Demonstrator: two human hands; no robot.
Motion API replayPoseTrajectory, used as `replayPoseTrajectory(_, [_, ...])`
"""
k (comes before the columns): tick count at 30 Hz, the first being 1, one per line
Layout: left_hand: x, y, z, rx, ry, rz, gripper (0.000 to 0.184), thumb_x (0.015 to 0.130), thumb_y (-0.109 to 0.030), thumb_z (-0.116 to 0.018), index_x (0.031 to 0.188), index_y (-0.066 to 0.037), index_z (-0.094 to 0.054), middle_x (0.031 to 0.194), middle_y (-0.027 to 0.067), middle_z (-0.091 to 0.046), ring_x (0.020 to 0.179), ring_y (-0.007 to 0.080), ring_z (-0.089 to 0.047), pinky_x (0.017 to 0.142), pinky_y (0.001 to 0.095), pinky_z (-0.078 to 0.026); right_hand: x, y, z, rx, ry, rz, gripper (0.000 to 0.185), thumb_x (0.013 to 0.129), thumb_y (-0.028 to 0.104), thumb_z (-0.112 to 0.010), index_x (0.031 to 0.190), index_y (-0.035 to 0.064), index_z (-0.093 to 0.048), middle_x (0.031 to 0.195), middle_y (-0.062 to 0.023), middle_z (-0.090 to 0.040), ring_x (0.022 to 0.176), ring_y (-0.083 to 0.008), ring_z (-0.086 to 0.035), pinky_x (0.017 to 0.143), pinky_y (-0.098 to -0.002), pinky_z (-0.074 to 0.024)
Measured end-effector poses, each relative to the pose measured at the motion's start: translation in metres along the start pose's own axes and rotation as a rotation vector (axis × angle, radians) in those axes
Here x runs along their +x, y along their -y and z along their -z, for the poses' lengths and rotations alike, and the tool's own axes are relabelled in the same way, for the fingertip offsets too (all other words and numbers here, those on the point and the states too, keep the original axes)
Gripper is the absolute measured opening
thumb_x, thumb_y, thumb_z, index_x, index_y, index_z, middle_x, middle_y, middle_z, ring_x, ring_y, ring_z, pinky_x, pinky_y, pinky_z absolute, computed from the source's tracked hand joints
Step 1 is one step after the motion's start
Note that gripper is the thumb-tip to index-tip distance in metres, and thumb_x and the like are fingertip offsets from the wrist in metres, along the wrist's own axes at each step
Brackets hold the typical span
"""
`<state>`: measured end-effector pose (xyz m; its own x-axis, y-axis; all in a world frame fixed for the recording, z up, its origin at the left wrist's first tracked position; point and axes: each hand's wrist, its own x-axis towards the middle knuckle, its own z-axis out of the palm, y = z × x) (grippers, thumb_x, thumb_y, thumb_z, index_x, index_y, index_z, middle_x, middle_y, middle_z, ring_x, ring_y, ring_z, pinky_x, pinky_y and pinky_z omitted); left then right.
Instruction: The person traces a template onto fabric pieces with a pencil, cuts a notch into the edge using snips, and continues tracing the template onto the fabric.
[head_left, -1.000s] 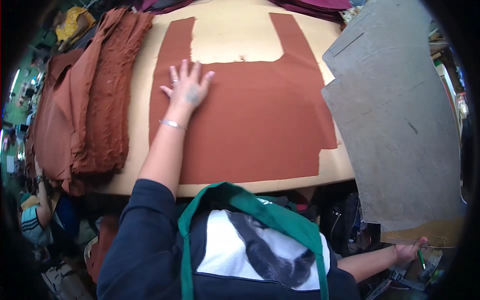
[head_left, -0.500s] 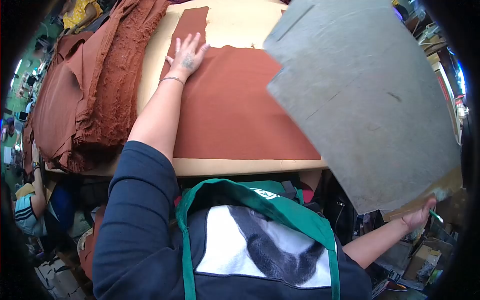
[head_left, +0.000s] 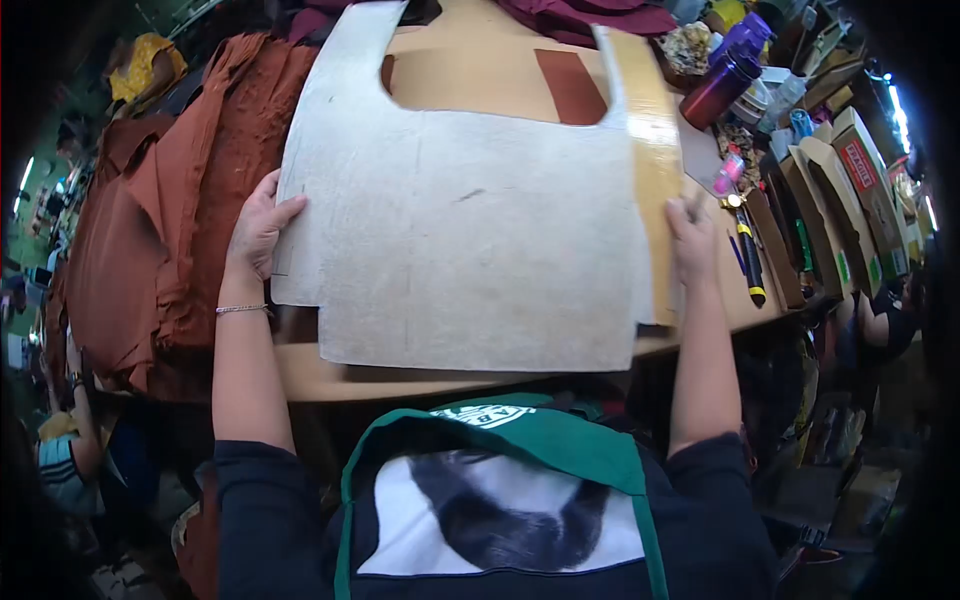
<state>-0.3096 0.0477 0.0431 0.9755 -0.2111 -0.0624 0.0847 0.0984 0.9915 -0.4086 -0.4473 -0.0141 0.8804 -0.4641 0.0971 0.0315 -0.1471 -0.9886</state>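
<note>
With our left hand (head_left: 262, 228) we clamp the left edge of a large, flat, grey, stiff-looking panel (head_left: 480, 230), our thumb lying on its upper face. Our right hand (head_left: 692, 235) is closed at the opposite edge, beside a glossy yellow-brown strip (head_left: 652, 170) that runs along that side. The panel spans the space between our hands, over the pale tan wooden-looking table (head_left: 465, 65), with its wide U-shaped opening facing away from us and its straight lower edge toward us. Through the opening we see part of a flat rust-brown cloth piece (head_left: 572, 86) lying on the table; we cannot tell whether the panel touches it. A thick, rough-edged stack of rust-brown cloth (head_left: 225, 190) stands just beside our left hand. Folded maroon cloth (head_left: 590, 18) lies at the far edge. Beyond our right hand are a black-and-yellow slender tool (head_left: 752, 262), a shiny purple-and-red bottle (head_left: 718, 92) and open brown cardboard boxes (head_left: 835, 190).
</note>
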Motion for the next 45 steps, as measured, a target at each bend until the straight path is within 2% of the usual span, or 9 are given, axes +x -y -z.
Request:
replayPoseTrajectory(1, [0.006,0.005,0.005,0.069,-0.034,0.035,0.051,0.077,-0.003,-0.06,0.121,0.003,-0.036,0.107,0.0128,-0.055,0.092,0.0172,-0.056,0.08,0.0292,-0.046,0.006,-0.003,-0.012,-0.341,-0.032,0.124,0.03,0.081,0.027,-0.06,0.092,-0.0013,-0.059,0.074,-0.0065,-0.06,0.07,-0.0142,-0.055,0.065,-0.0285,-0.0428])
replayPoseTrajectory(3, [0.021,0.029,0.016,0.212,-0.108,0.104,0.051,0.076,-0.004,-0.062,0.121,0.003,-0.037,0.105,0.0123,-0.056,0.091,0.0167,-0.056,0.081,0.029,-0.046,0.015,0.002,-0.031,-0.768,0.042,0.015,0.038,0.078,0.033,-0.061,0.098,0.0006,-0.058,0.076,-0.0156,-0.061,0.073,-0.0248,-0.06,0.067,-0.0337,-0.0449])
replayPoseTrajectory(7, [0.014,0.049,0.014,0.389,-0.115,0.147,0.06,0.072,-0.006,-0.065,0.124,0.004,-0.036,0.106,0.0133,-0.056,0.095,0.0185,-0.055,0.084,0.0291,-0.043,0.023,0.002,-0.046,-0.978,0.025,0.02,0.043,0.078,0.039,-0.059,0.107,0.007,-0.058,0.092,-0.0184,-0.062,0.087,-0.0329,-0.059,0.075,-0.0385,-0.0454])
replayPoseTrajectory(18, [-0.002,0.045,0.001,0.635,-0.014,0.074,0.072,0.063,-0.007,-0.071,0.126,0.002,-0.036,0.114,0.0142,-0.051,0.105,0.0222,-0.049,0.091,0.0306,-0.038,0.046,0.013,-0.044,-1.212,0.218,-0.004,0.04,0.081,0.041,-0.053,0.101,0.0058,-0.058,0.092,-0.0184,-0.061,0.09,-0.0324,-0.057,0.078,-0.0412,-0.0439])
replayPoseTrajectory(25, [0.003,0.05,0.011,0.647,0.099,0.064,0.079,0.062,-0.013,-0.073,0.127,0.006,-0.033,0.118,0.0166,-0.048,0.107,0.0251,-0.048,0.094,0.0317,-0.035,0.061,0.028,-0.03,-1.276,0.59,-0.111,0.069,0.079,0.043,-0.056,0.133,0.0058,-0.033,0.12,-0.0205,-0.05,0.109,-0.0324,-0.049,0.092,-0.0347,-0.0374])
replayPoseTrajectory(37, [0.001,0.049,0.013,0.91,0.015,0.042,0.082,0.061,-0.025,-0.076,0.126,0.005,-0.037,0.116,0.0223,-0.047,0.111,0.028,-0.045,0.095,0.0331,-0.034,0.058,0.02,-0.03,-1.285,0.511,-0.122,0.07,0.077,0.044,-0.06,0.133,0.0096,-0.034,0.12,-0.0184,-0.05,0.109,-0.031,-0.05,0.091,-0.0352,-0.039])
replayPoseTrajectory(40, [0.019,0.062,0.034,0.917,0.189,-0.031,0.078,0.061,-0.028,-0.075,0.123,0.004,-0.041,0.113,0.0236,-0.05,0.109,0.0296,-0.046,0.094,0.0346,-0.036,0.062,0.019,-0.025,-1.403,0.562,-0.055,0.068,0.076,0.046,-0.06,0.13,0.0087,-0.039,0.117,-0.0184,-0.053,0.106,-0.0315,-0.052,0.09,-0.0356,-0.0397])
replayPoseTrajectory(42, [0.022,0.064,0.035,1.389,-0.003,-0.113,0.07,0.061,-0.029,-0.075,0.116,0.004,-0.046,0.106,0.0238,-0.055,0.101,0.0325,-0.052,0.09,0.037,-0.04,0.059,0.026,-0.026,-1.388,0.58,-0.071,0.066,0.076,0.047,-0.06,0.126,0.0068,-0.044,0.116,-0.0188,-0.054,0.106,-0.0314,-0.052,0.09,-0.036,-0.0397])
replayPoseTrajectory(45, [0.022,0.053,0.023,1.178,0.078,0.005,0.068,0.059,-0.032,-0.078,0.11,0.005,-0.05,0.107,0.0232,-0.056,0.099,0.031,-0.055,0.085,0.036,-0.044,0.066,0.005,-0.013,-1.277,0.482,0.026,0.066,0.076,0.044,-0.062,0.125,0.0036,-0.044,0.119,-0.0194,-0.052,0.111,-0.029,-0.049,0.093,-0.0361,-0.037])
